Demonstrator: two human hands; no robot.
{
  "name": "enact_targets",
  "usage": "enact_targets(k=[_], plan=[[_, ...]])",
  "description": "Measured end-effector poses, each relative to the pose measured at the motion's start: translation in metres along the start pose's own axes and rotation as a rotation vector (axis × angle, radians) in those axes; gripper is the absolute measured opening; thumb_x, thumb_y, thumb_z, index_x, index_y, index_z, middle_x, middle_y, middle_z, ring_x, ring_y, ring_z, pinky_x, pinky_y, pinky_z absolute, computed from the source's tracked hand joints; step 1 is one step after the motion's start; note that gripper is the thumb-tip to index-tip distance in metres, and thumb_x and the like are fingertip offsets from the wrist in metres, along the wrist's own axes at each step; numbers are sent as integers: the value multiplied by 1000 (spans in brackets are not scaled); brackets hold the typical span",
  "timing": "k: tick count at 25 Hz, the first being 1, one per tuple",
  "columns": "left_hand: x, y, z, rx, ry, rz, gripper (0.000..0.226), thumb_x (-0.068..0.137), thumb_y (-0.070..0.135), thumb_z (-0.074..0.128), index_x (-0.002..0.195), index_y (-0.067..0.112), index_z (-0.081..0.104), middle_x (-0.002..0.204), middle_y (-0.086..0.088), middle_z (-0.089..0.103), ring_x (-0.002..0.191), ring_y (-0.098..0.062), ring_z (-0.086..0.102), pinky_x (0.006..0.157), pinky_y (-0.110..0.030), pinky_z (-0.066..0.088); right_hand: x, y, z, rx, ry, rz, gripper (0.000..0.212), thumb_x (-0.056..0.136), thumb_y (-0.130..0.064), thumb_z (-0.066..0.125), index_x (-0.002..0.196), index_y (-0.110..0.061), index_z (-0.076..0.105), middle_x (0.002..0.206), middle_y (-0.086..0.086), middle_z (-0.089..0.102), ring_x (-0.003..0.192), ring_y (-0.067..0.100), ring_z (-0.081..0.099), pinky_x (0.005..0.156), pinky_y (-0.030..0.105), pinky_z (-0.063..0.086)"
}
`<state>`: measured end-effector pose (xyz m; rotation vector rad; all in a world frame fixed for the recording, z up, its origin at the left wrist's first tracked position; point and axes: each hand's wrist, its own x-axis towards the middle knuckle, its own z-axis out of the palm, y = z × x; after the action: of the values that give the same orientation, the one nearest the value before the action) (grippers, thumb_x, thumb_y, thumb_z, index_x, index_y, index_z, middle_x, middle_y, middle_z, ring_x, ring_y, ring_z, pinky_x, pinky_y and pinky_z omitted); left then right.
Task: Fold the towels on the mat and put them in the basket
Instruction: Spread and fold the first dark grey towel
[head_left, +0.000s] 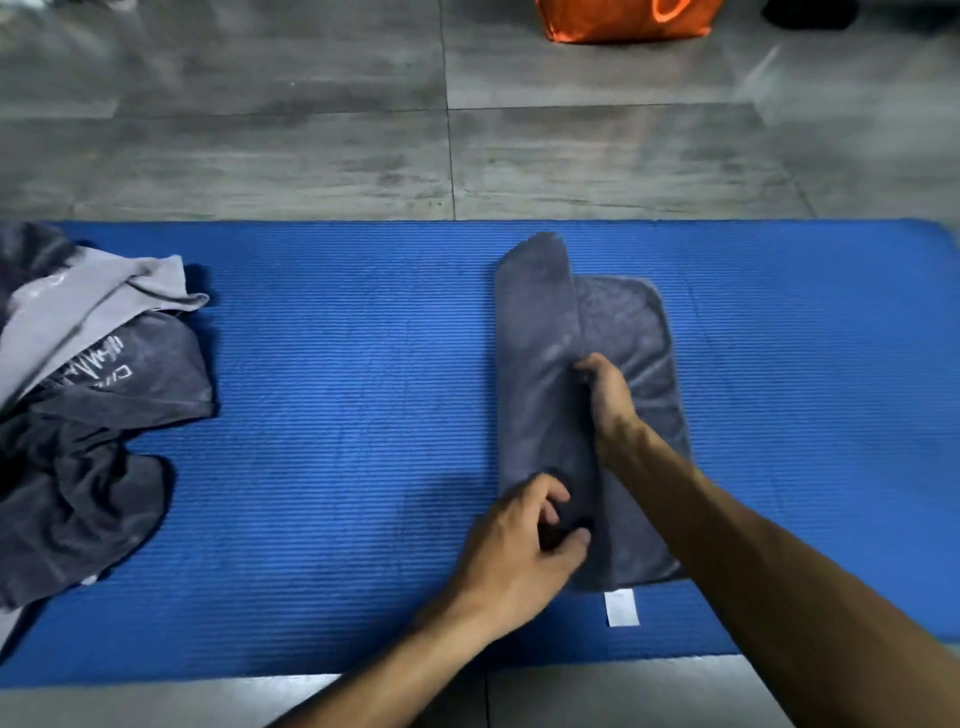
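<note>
A grey towel (628, 332) lies lengthwise on the blue mat (337, 415), right of centre, with its left part folded over and lifted at the far end. My left hand (519, 545) pinches the towel's near left edge between thumb and fingers. My right hand (608, 395) grips the edge of the folded layer at the towel's middle. A white label (621, 607) sticks out from the towel's near edge. A heap of dark and light grey towels (88, 410) sits on the mat's left end. I see no basket in view.
Grey tiled floor (311, 130) stretches beyond the mat. An orange bag (623, 18) stands at the far top edge, with a dark object (810, 13) to its right. Bare blue mat lies between the heap and the towel.
</note>
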<state>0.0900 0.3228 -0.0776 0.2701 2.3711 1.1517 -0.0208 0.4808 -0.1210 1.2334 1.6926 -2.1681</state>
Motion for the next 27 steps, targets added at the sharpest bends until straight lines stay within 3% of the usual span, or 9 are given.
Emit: enact_targets(k=[2, 6, 11, 14, 16, 19, 21, 24, 27], plan=[[4, -10, 4, 68, 75, -87, 30, 85, 35, 65, 112, 31, 51, 99, 15, 55, 96, -10, 58, 85, -24, 45, 3, 1, -27, -12, -68, 138, 29, 77, -29, 63, 97, -10, 72, 84, 5, 68, 81, 23, 64, 61, 28, 51], [12, -36, 12, 57, 64, -369, 41, 83, 38, 68, 118, 25, 50, 110, 7, 62, 106, -18, 60, 89, -24, 43, -13, 11, -54, -316, -126, 260, 10, 79, -22, 68, 88, -18, 65, 68, 1, 56, 52, 13, 52, 46, 22, 42], [16, -43, 17, -296, -57, -473, 40, 64, 46, 66, 97, 25, 70, 96, 8, 74, 92, -13, 68, 88, -37, 55, -37, 19, -49, -200, -134, 249, 13, 84, -2, 61, 80, -14, 65, 54, -3, 62, 41, 8, 57, 37, 16, 40], [10, -48, -1, -377, 36, -479, 27, 78, 38, 67, 100, 22, 67, 100, 6, 72, 94, -13, 66, 89, -35, 53, -52, 35, -35, -99, -144, 281, 14, 86, -2, 60, 81, -15, 64, 63, -1, 65, 51, 10, 61, 43, 20, 47], [5, -69, -28, -376, 119, -474, 15, 82, 24, 69, 94, 17, 64, 92, 1, 72, 87, -17, 67, 82, -35, 54, -63, 55, -15, -33, -200, 324, 14, 87, -3, 59, 88, -17, 63, 78, 4, 64, 66, 15, 63, 56, 28, 53], [6, -115, -90, -251, 237, -421, 14, 77, 20, 71, 86, 19, 61, 84, -2, 69, 80, -22, 63, 81, -41, 51, -87, 78, 25, 43, -339, 397, 11, 92, -4, 55, 93, -13, 60, 92, 8, 65, 84, 24, 64, 76, 37, 56], [15, -148, -136, -127, 338, -369, 20, 77, 16, 74, 85, 24, 58, 87, -4, 66, 82, -28, 62, 84, -44, 50, -100, 85, 48, -71, -435, 396, 9, 95, -8, 53, 97, -14, 59, 98, 8, 66, 87, 25, 65, 83, 39, 54], [29, -175, -191, 270, 452, -236, 25, 81, 9, 66, 104, 16, 62, 102, -17, 64, 95, -40, 62, 88, -48, 50, -97, 83, 66, -345, -458, 153, 17, 93, -5, 55, 96, -18, 64, 94, 10, 69, 72, 20, 64, 67, 33, 53], [31, -172, -191, 583, 371, -73, 49, 85, 30, 41, 125, 5, 57, 123, -22, 57, 111, -43, 55, 99, -48, 45, -63, 64, 62, -816, -311, -635, 17, 86, -13, 56, 95, -20, 69, 93, 3, 70, 79, 16, 63, 75, 33, 50]])
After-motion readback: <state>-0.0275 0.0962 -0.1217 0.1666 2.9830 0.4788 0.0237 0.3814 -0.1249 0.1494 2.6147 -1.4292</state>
